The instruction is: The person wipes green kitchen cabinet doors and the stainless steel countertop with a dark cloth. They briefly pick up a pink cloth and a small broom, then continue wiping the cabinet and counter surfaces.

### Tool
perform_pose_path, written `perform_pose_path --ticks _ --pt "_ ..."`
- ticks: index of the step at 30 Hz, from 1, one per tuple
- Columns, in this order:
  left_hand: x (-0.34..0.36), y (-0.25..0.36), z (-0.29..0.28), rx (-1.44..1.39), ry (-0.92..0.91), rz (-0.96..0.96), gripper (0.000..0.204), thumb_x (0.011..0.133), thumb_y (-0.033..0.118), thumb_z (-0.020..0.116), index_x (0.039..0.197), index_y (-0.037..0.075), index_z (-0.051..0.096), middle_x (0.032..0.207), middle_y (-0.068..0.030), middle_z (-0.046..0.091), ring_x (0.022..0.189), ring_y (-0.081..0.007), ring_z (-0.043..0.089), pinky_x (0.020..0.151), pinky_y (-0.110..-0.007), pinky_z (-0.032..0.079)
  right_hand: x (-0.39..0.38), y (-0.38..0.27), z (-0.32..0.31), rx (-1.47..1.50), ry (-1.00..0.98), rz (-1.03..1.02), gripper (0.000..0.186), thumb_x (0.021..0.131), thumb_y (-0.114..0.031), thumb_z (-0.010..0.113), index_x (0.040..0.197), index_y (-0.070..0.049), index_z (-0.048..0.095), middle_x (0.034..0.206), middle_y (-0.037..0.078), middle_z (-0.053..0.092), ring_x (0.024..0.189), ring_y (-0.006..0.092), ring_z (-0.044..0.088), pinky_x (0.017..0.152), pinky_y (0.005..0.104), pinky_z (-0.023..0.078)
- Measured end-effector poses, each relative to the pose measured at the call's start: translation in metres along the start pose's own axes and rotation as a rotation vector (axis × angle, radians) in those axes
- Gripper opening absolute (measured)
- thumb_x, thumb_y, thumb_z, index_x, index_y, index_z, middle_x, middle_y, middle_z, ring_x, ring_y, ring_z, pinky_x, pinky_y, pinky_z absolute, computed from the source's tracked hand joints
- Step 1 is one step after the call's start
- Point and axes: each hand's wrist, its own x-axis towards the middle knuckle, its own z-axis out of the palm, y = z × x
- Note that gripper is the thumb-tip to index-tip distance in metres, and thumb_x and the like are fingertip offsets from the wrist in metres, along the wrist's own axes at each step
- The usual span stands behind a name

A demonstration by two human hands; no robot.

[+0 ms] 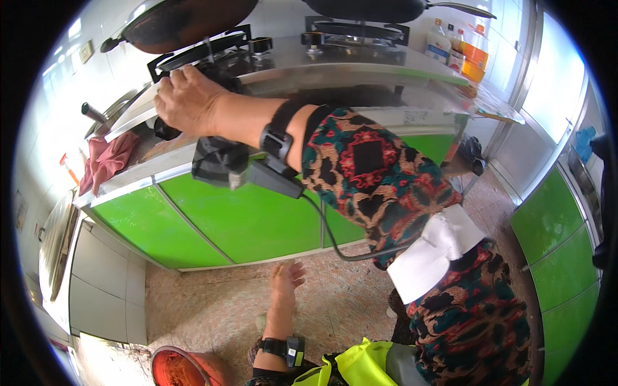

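Note:
My right arm, in a patterned sleeve with a black strap, stretches across to the left end of the stove (283, 64). At the counter's front edge my right hand (187, 100) is closed with its fingers curled down. Dark material (219, 76) shows just beyond the hand, and a dark grey, bag-like piece (219, 159) hangs below the wrist. What lies under the fingers is hidden. Lower in view, my left hand (286, 276) hangs over the floor, fingers apart and holding nothing. A reddish cloth (109, 157) drapes over the counter edge left of my right hand.
Two dark pans (187, 26) (367, 8) are above the burners. Bottles (439, 42) and an orange jug (475, 55) stand at the back right. Green cabinet doors (238, 219) front the counter. A red bucket (190, 368) sits on the floor at lower left; more green cabinets (553, 238) line the right.

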Motion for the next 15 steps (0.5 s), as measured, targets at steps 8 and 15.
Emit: perform_pose_path --ticks 8,15 --pt "0.023 -0.039 0.017 0.079 -0.033 -0.066 0.039 0.089 0.031 0.062 0.116 0.003 0.058 0.104 -0.0142 0.068 0.087 -0.0246 0.068 0.067 -0.034 0.053 -0.104 0.086 -0.054 0.003 -0.027 0.033 0.030 0.084 -0.015 0.056 0.112 -0.005 0.062 0.111 0.015 0.063 0.099 0.0294 0.063 0.087 0.0425 0.049" --pt "0.001 -0.036 0.032 0.106 -0.125 -0.033 0.039 0.090 0.033 0.061 0.117 0.004 0.058 0.104 -0.0122 0.068 0.090 -0.0241 0.067 0.072 -0.036 0.052 -0.171 0.135 -0.093 0.008 -0.085 0.097 0.055 0.070 -0.010 0.069 0.124 -0.011 0.058 0.124 0.010 0.058 0.116 0.0302 0.054 0.095 0.0443 0.044"
